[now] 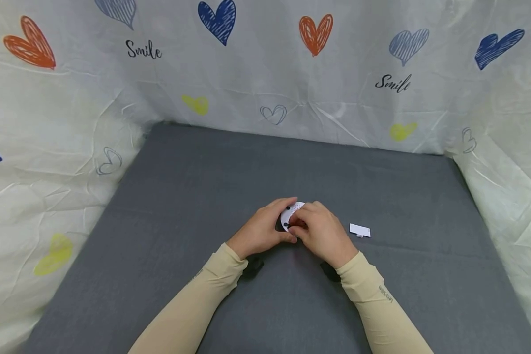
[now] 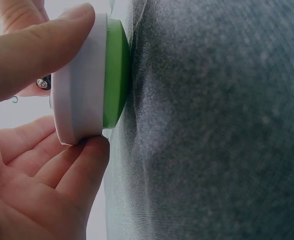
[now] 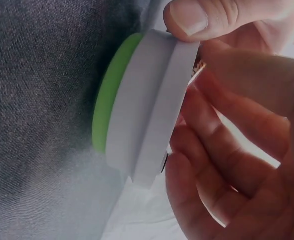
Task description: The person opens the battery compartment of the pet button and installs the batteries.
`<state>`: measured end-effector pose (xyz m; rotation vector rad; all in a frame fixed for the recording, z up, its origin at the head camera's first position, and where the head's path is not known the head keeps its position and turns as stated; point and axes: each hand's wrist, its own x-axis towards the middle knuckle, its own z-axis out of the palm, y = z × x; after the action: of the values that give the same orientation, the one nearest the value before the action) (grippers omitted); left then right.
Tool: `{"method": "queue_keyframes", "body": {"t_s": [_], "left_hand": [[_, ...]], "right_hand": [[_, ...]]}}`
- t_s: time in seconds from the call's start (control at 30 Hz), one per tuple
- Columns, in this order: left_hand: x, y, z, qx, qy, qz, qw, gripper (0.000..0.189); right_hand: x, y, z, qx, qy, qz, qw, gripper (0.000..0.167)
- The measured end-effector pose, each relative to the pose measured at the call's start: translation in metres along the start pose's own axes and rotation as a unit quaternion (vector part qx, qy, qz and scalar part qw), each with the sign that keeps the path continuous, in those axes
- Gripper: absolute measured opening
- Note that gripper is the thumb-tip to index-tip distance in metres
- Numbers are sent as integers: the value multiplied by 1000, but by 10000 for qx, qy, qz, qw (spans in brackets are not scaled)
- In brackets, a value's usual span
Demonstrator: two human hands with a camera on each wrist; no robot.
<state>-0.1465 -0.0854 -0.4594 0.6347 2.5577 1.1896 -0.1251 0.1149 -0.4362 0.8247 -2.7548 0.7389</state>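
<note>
A round white device with a green underside stands low over the grey table, its dotted white face (image 1: 285, 217) up, with small black spots on it. My left hand (image 1: 265, 223) grips its rim (image 2: 81, 95), thumb on one side and fingers on the other. Over the face, my right hand (image 1: 323, 230) has thumb and fingers bent together around a small reddish-brown thing (image 3: 199, 66), mostly hidden by the fingers. The green part (image 3: 111, 95) faces the table. To the right of my right hand lies a white rectangular cover (image 1: 360, 230) with a small tab.
The dark grey cloth (image 1: 230, 167) spreads around the hands on all sides. White sheeting (image 1: 248, 73) printed with hearts and "Smile" hangs behind the table and along both sides. Dark wrist gear (image 1: 253, 268) sits under each wrist.
</note>
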Motion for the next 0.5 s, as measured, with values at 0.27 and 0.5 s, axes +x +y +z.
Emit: {"method": "queue_keyframes", "body": {"t_s": [0.27,0.5], "left_hand": [[0,3,0,118,-40,-111,9999,96],[0,4,1,133,-6,-72,9999,95]], "right_hand": [[2,-2,5,325,394,682,9964,39],[0,-3,10,435,-72,1314,9904,48]]}}
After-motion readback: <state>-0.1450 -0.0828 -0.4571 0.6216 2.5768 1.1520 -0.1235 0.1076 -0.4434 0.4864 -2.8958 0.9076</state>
